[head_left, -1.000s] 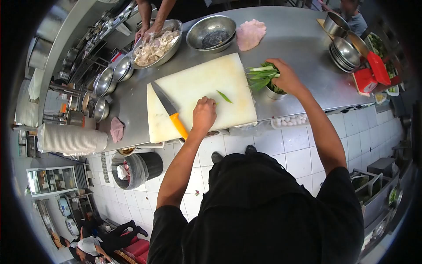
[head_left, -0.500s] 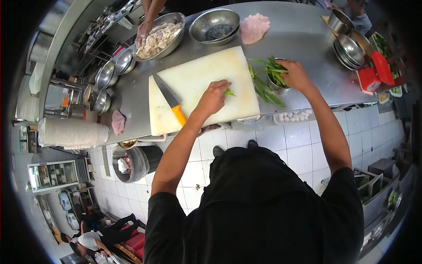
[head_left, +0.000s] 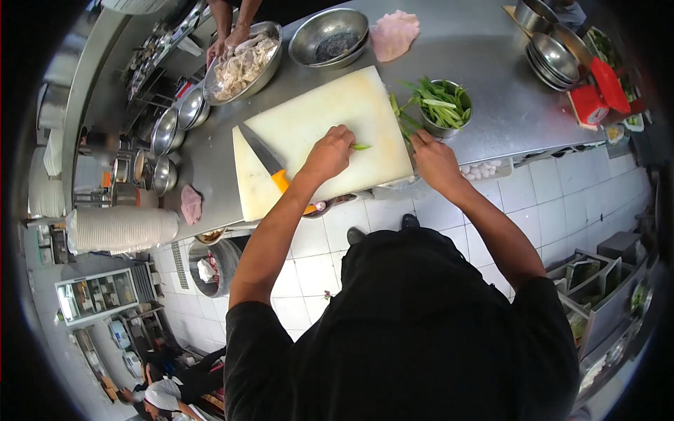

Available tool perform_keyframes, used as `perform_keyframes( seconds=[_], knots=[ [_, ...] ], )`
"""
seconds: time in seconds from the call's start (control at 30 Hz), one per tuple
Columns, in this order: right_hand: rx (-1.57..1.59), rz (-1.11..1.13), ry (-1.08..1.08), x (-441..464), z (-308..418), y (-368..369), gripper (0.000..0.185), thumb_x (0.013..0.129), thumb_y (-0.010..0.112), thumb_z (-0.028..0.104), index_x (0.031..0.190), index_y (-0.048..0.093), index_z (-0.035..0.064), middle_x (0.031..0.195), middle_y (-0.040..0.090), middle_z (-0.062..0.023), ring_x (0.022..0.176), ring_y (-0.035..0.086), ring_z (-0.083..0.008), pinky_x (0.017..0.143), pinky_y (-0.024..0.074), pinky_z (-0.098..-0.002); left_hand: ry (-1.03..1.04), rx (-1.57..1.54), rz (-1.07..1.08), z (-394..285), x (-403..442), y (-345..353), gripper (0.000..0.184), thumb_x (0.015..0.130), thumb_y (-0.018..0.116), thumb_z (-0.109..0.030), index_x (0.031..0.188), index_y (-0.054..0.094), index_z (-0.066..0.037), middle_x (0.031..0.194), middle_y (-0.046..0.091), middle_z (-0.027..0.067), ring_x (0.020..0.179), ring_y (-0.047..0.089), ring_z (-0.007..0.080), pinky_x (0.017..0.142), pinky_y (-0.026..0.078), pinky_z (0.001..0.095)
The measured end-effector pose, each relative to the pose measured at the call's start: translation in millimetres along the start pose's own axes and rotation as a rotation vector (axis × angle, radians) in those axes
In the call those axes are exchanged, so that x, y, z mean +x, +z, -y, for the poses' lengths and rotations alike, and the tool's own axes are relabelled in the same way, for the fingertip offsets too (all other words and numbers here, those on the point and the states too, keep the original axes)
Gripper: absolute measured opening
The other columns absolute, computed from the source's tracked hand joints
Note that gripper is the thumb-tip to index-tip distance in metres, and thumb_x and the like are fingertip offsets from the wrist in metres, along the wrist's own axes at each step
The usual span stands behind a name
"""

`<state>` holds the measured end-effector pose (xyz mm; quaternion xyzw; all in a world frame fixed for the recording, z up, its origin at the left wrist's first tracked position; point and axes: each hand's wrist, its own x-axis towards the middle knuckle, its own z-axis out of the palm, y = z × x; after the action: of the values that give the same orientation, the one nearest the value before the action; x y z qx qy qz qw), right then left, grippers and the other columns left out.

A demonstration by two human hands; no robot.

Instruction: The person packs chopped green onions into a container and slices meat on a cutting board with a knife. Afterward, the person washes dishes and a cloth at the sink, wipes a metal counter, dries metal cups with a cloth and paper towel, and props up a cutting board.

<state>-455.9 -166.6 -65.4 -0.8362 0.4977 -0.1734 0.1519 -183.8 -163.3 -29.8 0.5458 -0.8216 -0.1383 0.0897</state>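
Observation:
My left hand (head_left: 330,151) is over the white cutting board (head_left: 309,116), its fingers curled closed around a small piece of green onion (head_left: 360,146). A knife (head_left: 261,149) with a yellow handle lies on the board, left of that hand. Just past the board's right edge, my right hand (head_left: 435,160) pinches at loose green onion leaves (head_left: 407,121) on the steel counter; its fingertips are partly hidden. Behind this hand stands a metal container (head_left: 445,132) filled with cut green onions (head_left: 444,104).
A co-worker's hands (head_left: 232,41) are at a bowl of pale meat (head_left: 242,69). Nested steel bowls (head_left: 303,42) and a pink cloth (head_left: 394,35) lie at the back. A red scale (head_left: 588,105) and stacked bowls (head_left: 551,59) stand right. Eggs (head_left: 481,170) sit below the counter edge.
My right hand has left the metal container and come down toward the board's edge, onto the loose leaves. The container now holds a visible heap of greens. My left hand's fingers have curled in.

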Motion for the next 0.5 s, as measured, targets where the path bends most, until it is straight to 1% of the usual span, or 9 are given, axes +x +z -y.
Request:
perform_keyframes(
  seconds=[0.03,0.1,0.13,0.2,0.23,0.3,0.33,0.4,0.5],
  knots=[
    [-0.027,0.010,0.048,5.4,-0.3,3.7,0.034,0.079,0.062,0.004,0.113,0.061,-0.0006,0.112,0.062,-0.0207,0.087,0.066,-0.0385,0.076,0.0543,-0.0479,-0.002,-0.017,0.006,-0.6,2.0,-1.8,0.010,0.082,0.064,-0.005,0.091,0.065,-0.002,0.104,0.059,0.0117,0.105,0.056,0.0306,0.090,0.048,0.0411],
    [-0.056,0.013,0.080,14.4,0.4,11.8,0.033,0.078,0.060,0.002,0.111,0.062,-0.0005,0.110,0.062,-0.0208,0.086,0.066,-0.0396,0.075,0.0542,-0.0484,0.000,-0.057,0.024,-4.8,5.1,-4.5,0.009,0.081,0.064,-0.005,0.090,0.064,-0.002,0.107,0.059,0.0112,0.108,0.055,0.0314,0.092,0.047,0.0409],
    [-0.070,0.008,0.114,14.5,-3.5,13.1,0.033,0.077,0.059,0.001,0.110,0.062,-0.0004,0.109,0.062,-0.0209,0.085,0.066,-0.0402,0.074,0.0542,-0.0487,0.107,-0.057,-0.039,-9.1,19.4,-4.9,0.009,0.081,0.065,-0.005,0.089,0.064,-0.002,0.108,0.059,0.0111,0.109,0.054,0.0317,0.093,0.046,0.0418],
    [-0.052,-0.057,0.057,11.6,-6.7,15.6,0.022,0.079,0.057,0.004,0.099,0.064,-0.0014,0.101,0.063,-0.0210,0.080,0.068,-0.0378,0.071,0.0554,-0.0468,0.273,-0.070,-0.186,-19.6,41.8,-1.0,0.009,0.079,0.067,-0.006,0.087,0.064,-0.002,0.111,0.060,0.0109,0.112,0.052,0.0325,0.095,0.044,0.0434],
    [-0.046,-0.087,0.025,9.6,-7.6,15.8,0.018,0.080,0.055,0.006,0.093,0.064,-0.0018,0.097,0.064,-0.0210,0.077,0.069,-0.0367,0.070,0.0560,-0.0459,0.292,-0.051,-0.181,-26.8,54.7,4.1,0.010,0.079,0.067,-0.007,0.087,0.065,-0.002,0.112,0.060,0.0108,0.113,0.051,0.0324,0.095,0.042,0.0444],
    [-0.059,-0.059,0.062,8.7,-7.5,15.4,0.015,0.079,0.056,0.005,0.090,0.065,-0.0011,0.095,0.064,-0.0198,0.077,0.068,-0.0363,0.070,0.0559,-0.0459,0.329,-0.014,-0.182,-41.9,85.0,14.3,0.011,0.078,0.067,-0.008,0.086,0.065,-0.003,0.115,0.060,0.0106,0.115,0.050,0.0324,0.095,0.040,0.0463],
    [-0.065,-0.046,0.084,6.6,-8.3,15.2,0.014,0.078,0.056,0.004,0.088,0.065,-0.0008,0.094,0.064,-0.0191,0.077,0.068,-0.0360,0.070,0.0559,-0.0459,0.295,0.024,-0.088,-45.8,95.6,17.6,0.012,0.079,0.067,-0.009,0.088,0.065,-0.003,0.116,0.060,0.0120,0.116,0.050,0.0322,0.096,0.039,0.0472],
    [-0.046,-0.097,0.071,0.9,-15.2,16.4,0.013,0.078,0.057,0.004,0.087,0.065,0.0003,0.093,0.064,-0.0176,0.077,0.068,-0.0350,0.068,0.0556,-0.0449,0.239,0.106,0.099,-52.4,117.9,23.0,0.014,0.080,0.066,-0.012,0.091,0.064,-0.003,0.116,0.060,0.0147,0.120,0.051,0.0320,0.098,0.038,0.0490],
    [0.031,-0.220,0.031,-12.6,-26.0,13.6,0.013,0.077,0.059,0.004,0.088,0.066,0.0014,0.090,0.063,-0.0153,0.076,0.067,-0.0331,0.067,0.0549,-0.0437,0.186,0.163,0.262,-52.4,136.4,26.7,0.016,0.080,0.064,-0.012,0.092,0.064,-0.002,0.107,0.063,0.0146,0.113,0.055,0.0312,0.096,0.037,0.0510]
  ],
)
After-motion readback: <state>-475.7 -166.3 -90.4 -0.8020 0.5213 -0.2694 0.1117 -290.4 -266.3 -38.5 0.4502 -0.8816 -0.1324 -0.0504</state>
